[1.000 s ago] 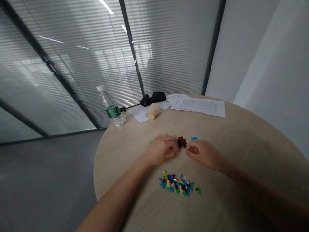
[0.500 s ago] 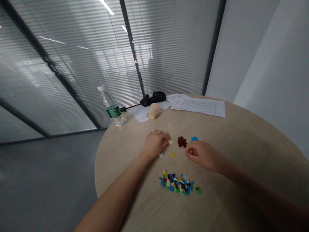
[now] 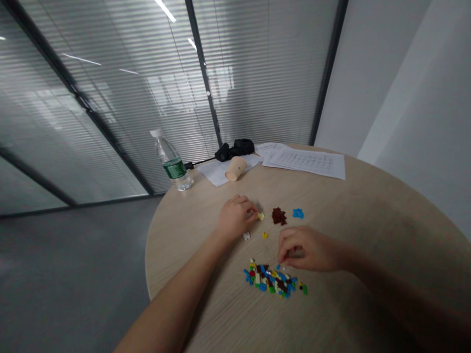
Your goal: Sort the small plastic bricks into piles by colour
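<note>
The left hand [image 3: 235, 217] lay on the table beyond the heap of small plastic bricks [image 3: 270, 279], its fingers [image 3: 246, 202] curled narrowly, with the tips just beside a cream brick [image 3: 260, 216]; whether they held anything, I could not tell. The right hand [image 3: 305, 250] hung just above the far edge of the heap, its fingers [image 3: 285, 247] pinched narrowly, though I could not tell if they held a brick.

Beyond the heap lay a dark brown pile of bricks [image 3: 278, 216] and a blue cluster [image 3: 298, 213], while a yellow brick [image 3: 265, 235] and a white brick [image 3: 246, 236] sat between it and the left hand. Farther past the heap stood a water bottle [image 3: 171, 166], a paper cup [image 3: 235, 168] on a paper sheet [image 3: 217, 174], and printed papers [image 3: 307, 163]. The round wood-grain table [image 3: 368, 206] extended beyond the heap on both sides, with a gray floor [image 3: 73, 269] and glass partitions with blinds [image 3: 110, 98] farther off.
</note>
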`<state>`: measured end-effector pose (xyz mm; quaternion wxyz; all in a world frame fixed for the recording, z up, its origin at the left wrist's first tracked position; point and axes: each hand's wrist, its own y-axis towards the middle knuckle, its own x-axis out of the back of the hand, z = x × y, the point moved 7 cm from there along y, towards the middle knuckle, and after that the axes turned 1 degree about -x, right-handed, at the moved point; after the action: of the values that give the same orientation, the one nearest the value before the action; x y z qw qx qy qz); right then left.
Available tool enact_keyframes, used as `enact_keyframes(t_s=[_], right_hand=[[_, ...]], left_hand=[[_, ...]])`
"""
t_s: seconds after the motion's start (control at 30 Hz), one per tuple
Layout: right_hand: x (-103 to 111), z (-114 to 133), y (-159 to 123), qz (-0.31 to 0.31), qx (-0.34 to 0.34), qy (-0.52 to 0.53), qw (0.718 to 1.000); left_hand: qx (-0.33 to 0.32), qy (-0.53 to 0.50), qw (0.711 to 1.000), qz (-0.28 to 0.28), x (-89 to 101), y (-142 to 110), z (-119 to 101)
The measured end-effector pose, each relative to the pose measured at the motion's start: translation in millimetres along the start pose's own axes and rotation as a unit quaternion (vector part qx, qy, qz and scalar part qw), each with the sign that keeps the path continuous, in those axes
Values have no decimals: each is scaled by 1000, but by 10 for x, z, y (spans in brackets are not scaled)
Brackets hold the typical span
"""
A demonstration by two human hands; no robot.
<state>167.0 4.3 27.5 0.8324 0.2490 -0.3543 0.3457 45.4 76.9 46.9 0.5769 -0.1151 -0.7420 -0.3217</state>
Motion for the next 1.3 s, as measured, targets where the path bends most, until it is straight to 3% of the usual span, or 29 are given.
enact_keyframes(t_s=[0.23, 0.33, 0.53, 0.87, 1.1, 1.2, 1.3], right_hand=[[-47, -70, 9, 13, -22, -33, 999], [4, -109, 23, -26, -41, -49, 998], [122, -174, 43, -133, -84, -92, 983], [59, -92, 148, -158, -114, -177, 965], [30, -109, 165, -162, -118, -173, 964], [60, -105, 142, -177, -113, -167, 963], [91, -119, 111, -179, -116, -161, 964]], left_hand=[[-38, -109, 993, -16, 61, -14, -77], [-76, -160, 984, 3, 46, -25, -162], [-114, -94, 987, 70, 10, -47, -213], [-103, -88, 988, 79, 108, -62, -181], [-124, -258, 931, 227, 93, -187, -270], [-106, -293, 903, 295, 66, -272, -272], [-110, -299, 890, 326, 68, -325, -299]])
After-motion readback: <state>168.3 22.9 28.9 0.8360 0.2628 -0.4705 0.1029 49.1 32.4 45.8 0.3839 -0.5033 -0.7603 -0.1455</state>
